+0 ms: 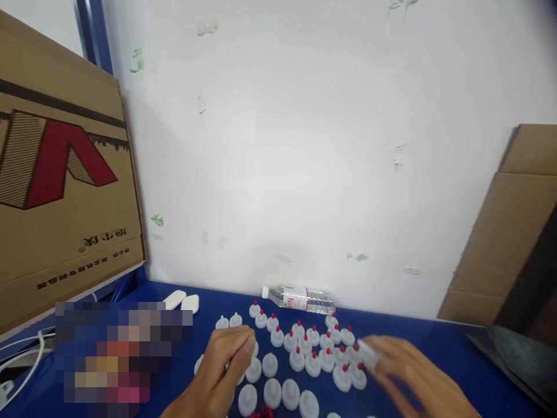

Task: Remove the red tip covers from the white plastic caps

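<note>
1. Left hand (226,363): fingers (238,335) curled in tight above the plain white lids (290,395). Can't tell what's inside, if anything. Best kept high and loose, to avoid brushing the lids underneath.
2. Right hand (407,366): fingers nearly closed, apparently pinching a small white piece (369,355) at the tips. Blurry, so can't tell exactly how.
3. White piece: right beside the red-tipped lids (313,364), on the flank facing the table's (435,342) right edge. Can't tell if touching. Worth slowing down there, probably easy to topple a neighbour.
4. Pinch lightly, around the sides. Likely thin, light plastic, so no squeezing needed.
5. Red-tipped lids: upright, packed close, up toward the table's back edge. Come in from above rather than sideways.
6. Plain lids: mostly nearer the front edge, with red bits (267,412) just beside. Keep both groups apart, way less confusing.
7. Watch the bottle (296,297) lying along the back edge. Could roll into the back row if bumped.
</note>
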A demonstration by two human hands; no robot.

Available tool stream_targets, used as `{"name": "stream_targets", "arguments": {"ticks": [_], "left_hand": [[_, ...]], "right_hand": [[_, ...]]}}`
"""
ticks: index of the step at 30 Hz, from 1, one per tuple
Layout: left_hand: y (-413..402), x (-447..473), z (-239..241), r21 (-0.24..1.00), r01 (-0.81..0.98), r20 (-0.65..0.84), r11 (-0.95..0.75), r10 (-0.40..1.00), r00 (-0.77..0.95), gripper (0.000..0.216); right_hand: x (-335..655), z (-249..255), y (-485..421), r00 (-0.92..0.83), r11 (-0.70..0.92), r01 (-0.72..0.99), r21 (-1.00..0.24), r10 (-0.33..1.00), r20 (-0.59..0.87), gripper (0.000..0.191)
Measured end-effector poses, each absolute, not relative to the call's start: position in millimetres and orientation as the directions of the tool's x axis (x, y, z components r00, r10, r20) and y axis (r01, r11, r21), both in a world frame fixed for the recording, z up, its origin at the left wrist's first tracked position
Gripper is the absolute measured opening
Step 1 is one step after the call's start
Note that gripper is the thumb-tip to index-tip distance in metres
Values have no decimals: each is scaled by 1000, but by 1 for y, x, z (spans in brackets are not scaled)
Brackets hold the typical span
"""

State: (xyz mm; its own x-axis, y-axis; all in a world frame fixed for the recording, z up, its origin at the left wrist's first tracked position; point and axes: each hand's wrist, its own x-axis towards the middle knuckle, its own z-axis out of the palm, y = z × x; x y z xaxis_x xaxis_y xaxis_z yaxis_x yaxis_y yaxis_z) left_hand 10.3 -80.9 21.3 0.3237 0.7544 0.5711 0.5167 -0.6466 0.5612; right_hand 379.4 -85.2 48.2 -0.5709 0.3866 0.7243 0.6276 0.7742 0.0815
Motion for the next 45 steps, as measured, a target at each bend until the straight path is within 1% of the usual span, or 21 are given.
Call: {"name": "stream_targets", "arguments": {"ticks": [1, 2, 3, 4, 6, 9, 13, 16, 18, 20, 22, 25, 29, 31, 33, 37, 40, 42, 45], "left_hand": [[-81, 12, 27, 456, 588, 588, -668, 722, 364, 26], [-82, 16, 30, 350, 626, 559, -697, 691, 457, 24], [-83, 22, 31, 256, 648, 530, -717, 665, 526, 21], [-84, 28, 30, 191, 651, 497, -734, 644, 581, 18], [-86, 38, 25, 129, 654, 465, -745, 628, 624, 12], [-90, 41, 21, 130, 681, 414, -721, 663, 623, 14], [-96, 40, 32, 147, 714, 347, -685, 712, 611, 13], [-101, 45, 41, 137, 723, 356, -677, 715, 602, 14], [-102, 48, 43, 124, 708, 369, -695, 695, 617, 14], [-102, 50, 39, 98, 687, 384, -720, 664, 642, 14], [-100, 48, 32, 82, 669, 400, -739, 639, 657, 12], [-96, 43, 22, 108, 655, 445, -747, 626, 640, 12], [-96, 35, 25, 116, 659, 490, -743, 620, 612, 16], [-99, 33, 30, 117, 670, 480, -733, 632, 609, 16], [-101, 32, 34, 91, 671, 487, -736, 620, 615, 15], [-105, 39, 39, -33, 677, 570, -736, 543, 617, 26], [-104, 44, 42, -90, 647, 531, -757, 513, 674, 26], [-100, 44, 39, -87, 639, 511, -764, 517, 687, 24], [-93, 40, 29, -35, 631, 533, -775, 520, 668, 24]], "right_hand": [[390, 45, -78, -480, 726, 687, 20, 433, 763, 14], [399, 41, -71, -416, 676, 737, -31, 489, 767, 14], [405, 37, -66, -408, 657, 753, -39, 512, 756, 16], [408, 33, -62, -402, 641, 766, -44, 532, 745, 17], [410, 27, -60, -415, 626, 779, -31, 552, 723, 17], [402, 26, -65, -431, 625, 781, -16, 556, 711, 16], [387, 30, -78, -472, 658, 753, -17, 558, 683, 16], [378, 30, -85, -533, 691, 723, 8, 550, 644, 19], [376, 29, -87, -552, 701, 712, 37, 527, 647, 21], [376, 29, -87, -546, 695, 717, 58, 508, 667, 26], [379, 30, -85, -526, 683, 729, 52, 509, 682, 30], [389, 28, -79, -450, 640, 768, -25, 568, 689, 31], [403, 22, -64, -291, 491, 854, -174, 728, 621, 37], [409, 18, -57, -257, 445, 872, -203, 770, 584, 41], [414, 14, -51, -241, 420, 879, -225, 800, 550, 44], [421, 3, -46, -209, 370, 884, -285, 860, 465, 50], [424, -4, -46, -190, 328, 885, -329, 902, 388, 55], [424, -8, -46, -181, 305, 886, -349, 921, 345, 58], [424, -12, -47, -176, 281, 889, -362, 939, 297, 62]]}}
